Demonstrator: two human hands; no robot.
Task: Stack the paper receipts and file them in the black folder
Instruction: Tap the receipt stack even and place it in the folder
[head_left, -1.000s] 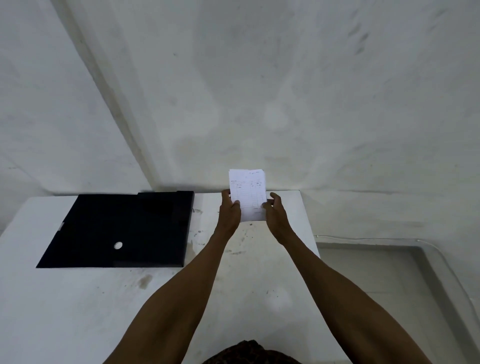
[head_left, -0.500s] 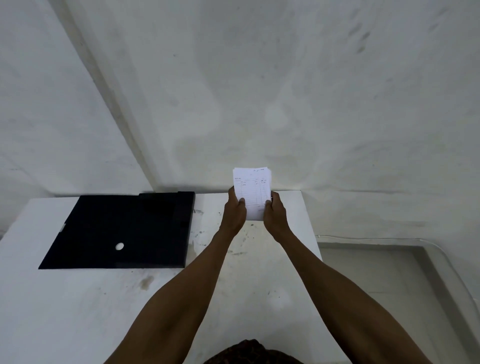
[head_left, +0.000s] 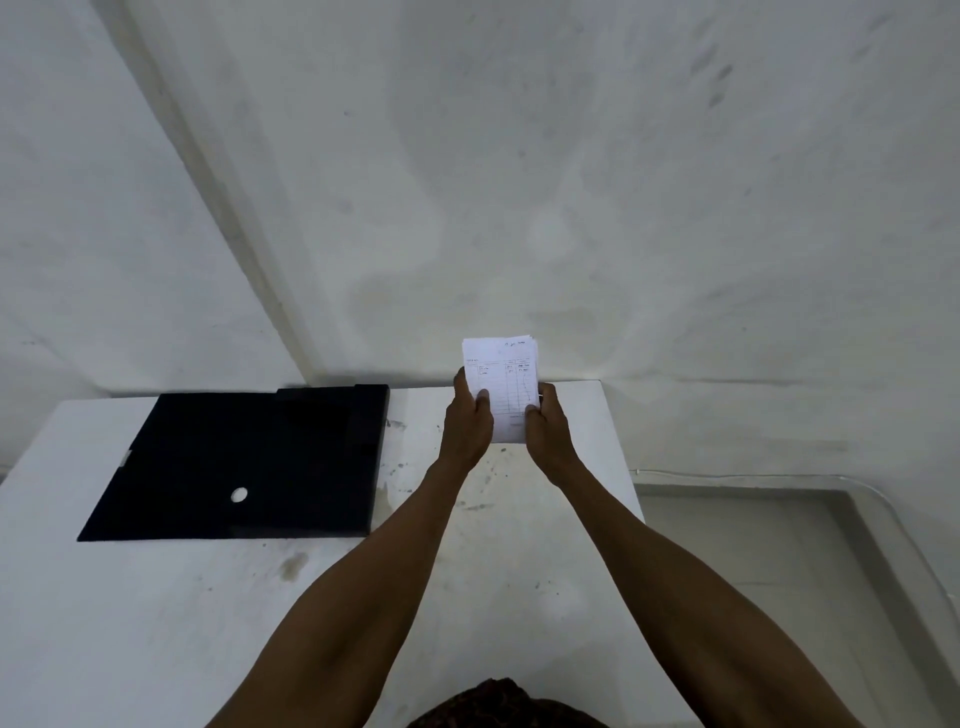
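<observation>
A small stack of white paper receipts stands upright above the far right part of the white table. My left hand grips its left edge with the thumb across the printed front. My right hand grips the right edge. The black folder lies shut and flat on the table to the left of both hands, with a small round hole in its cover.
The white table stands in a corner of white walls. Its right edge runs near my right arm, with a grey floor and a raised ledge beyond. Dark smudges mark the tabletop.
Both hands have closed in on the sides of the receipts, squaring the stack, and the stack has shifted slightly right and up.
</observation>
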